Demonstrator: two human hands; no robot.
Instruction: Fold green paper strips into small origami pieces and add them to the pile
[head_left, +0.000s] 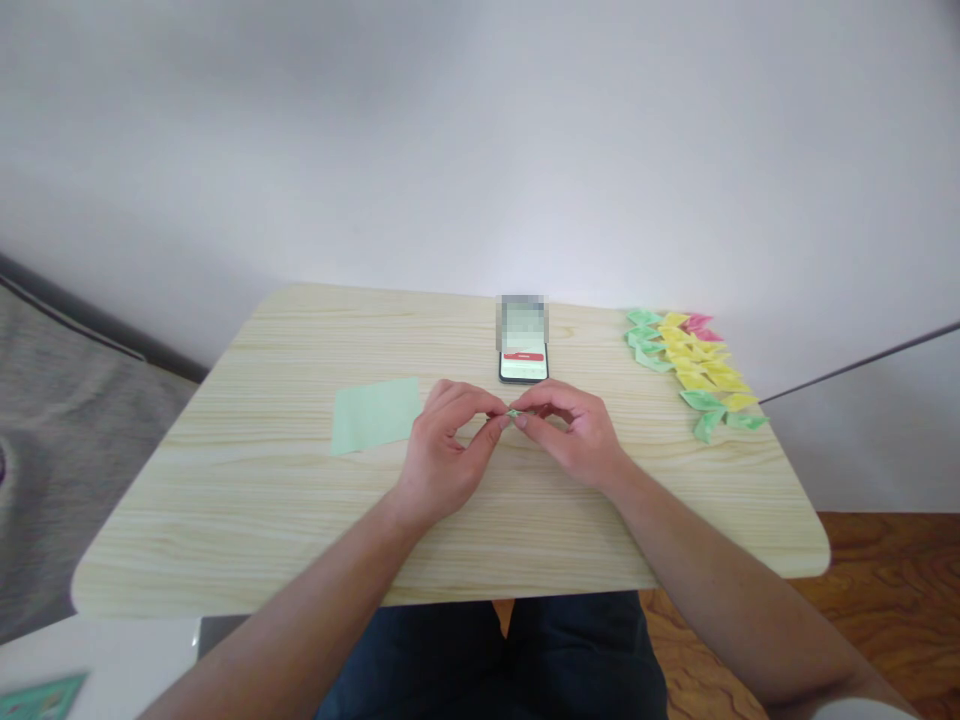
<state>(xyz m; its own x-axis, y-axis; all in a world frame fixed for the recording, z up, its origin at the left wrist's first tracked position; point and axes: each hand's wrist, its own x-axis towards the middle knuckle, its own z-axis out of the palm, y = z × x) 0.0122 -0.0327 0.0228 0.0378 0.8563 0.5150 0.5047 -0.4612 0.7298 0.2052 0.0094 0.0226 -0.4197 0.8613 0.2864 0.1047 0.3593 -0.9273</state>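
Between my fingertips, above the middle of the table, is a small folded piece of green paper (514, 412), mostly hidden by the fingers. My left hand (454, 440) pinches it from the left with thumb and forefinger. From the other side my right hand (566, 425) grips it the same way, so the two hands almost touch. A flat sheet of light green paper (371, 416) lies on the table just left of my left hand. Right behind the hands rests a phone (523, 365) with its screen lit and its upper part blurred out.
Several folded paper pieces in green, yellow (694, 355) and pink (702, 327) lie grouped along the right side of the wooden table (247, 480). A white wall (450, 150) rises directly behind the table. Grey fabric (67, 430) is at the left.
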